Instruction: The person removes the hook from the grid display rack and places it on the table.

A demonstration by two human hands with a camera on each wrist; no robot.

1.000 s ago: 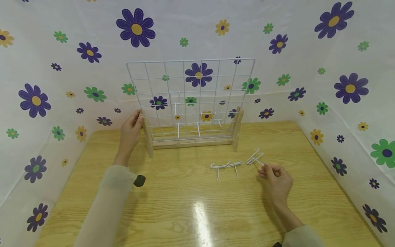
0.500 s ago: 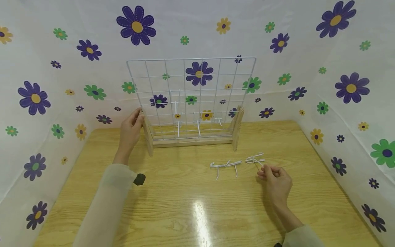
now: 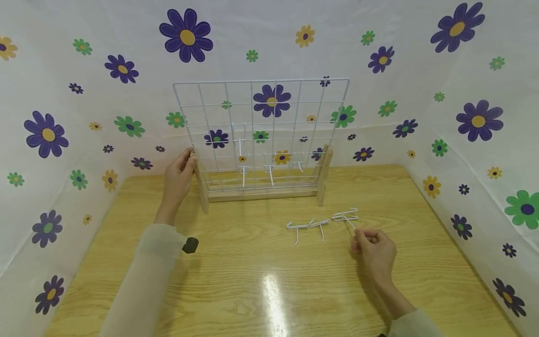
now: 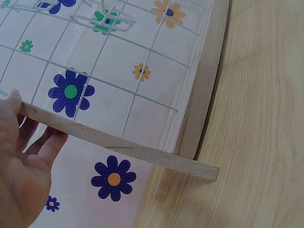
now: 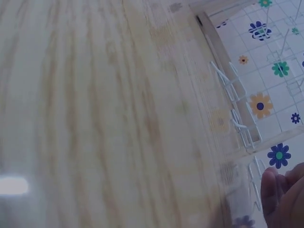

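A white wire grid panel (image 3: 261,102) stands upright in a wooden stand (image 3: 265,194), with several white wire hooks (image 3: 270,174) hung on its lower half. My left hand (image 3: 178,180) grips the stand's left upright (image 4: 95,133), thumb on one side and fingers on the other. Low over the table at the right, my right hand (image 3: 376,252) pinches the prong of a white wire hook (image 3: 345,216) between thumb and fingers. In the right wrist view the right hand (image 5: 287,197) shows only at the lower right corner, beside that hook (image 5: 255,178).
Two more white wire hooks (image 3: 297,228) lie side by side on the wooden table (image 3: 236,281), left of the held one. White cloth with printed flowers (image 3: 84,93) walls in the back and both sides.
The hook in my right hand has turned so its double-wire end lies flatter, and the hand has shifted slightly left and down. My left hand keeps its place on the stand.
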